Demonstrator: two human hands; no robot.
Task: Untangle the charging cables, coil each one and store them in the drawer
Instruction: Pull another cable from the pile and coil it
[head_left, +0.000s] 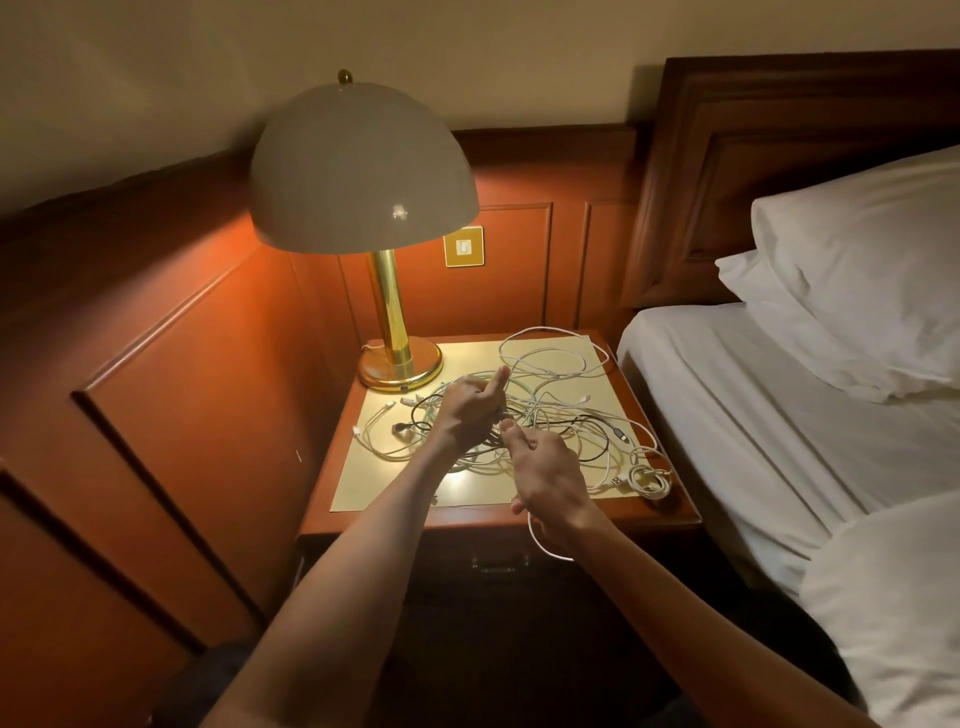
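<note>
Both forearms reach in from the bottom edge toward the nightstand (654, 447). Right hand (550, 483) is nearest: fingers curled closed around a white cable (540, 545), which loops down below the wrist in front of the nightstand's front edge. Left hand (470, 410) is further in, over the middle of the cable tangle (550, 410); fingers bent, thumb and forefinger pinched on strands, exactly which strand I can't tell.

Tangle is white cables plus at least one black one, spread over the cream mat (467, 486) on the nightstand top. Loose ends with connectors lie on the left of the mat. One small white coil (649, 480) sits apart at the right front corner of the mat.

Drawer (498, 564) under the top is closed, handle visible in shadow.

Brass lamp (387, 312) with dome shade stands at the back left corner, lit. Bed (753, 415) with white pillows just right of the nightstand.
</note>
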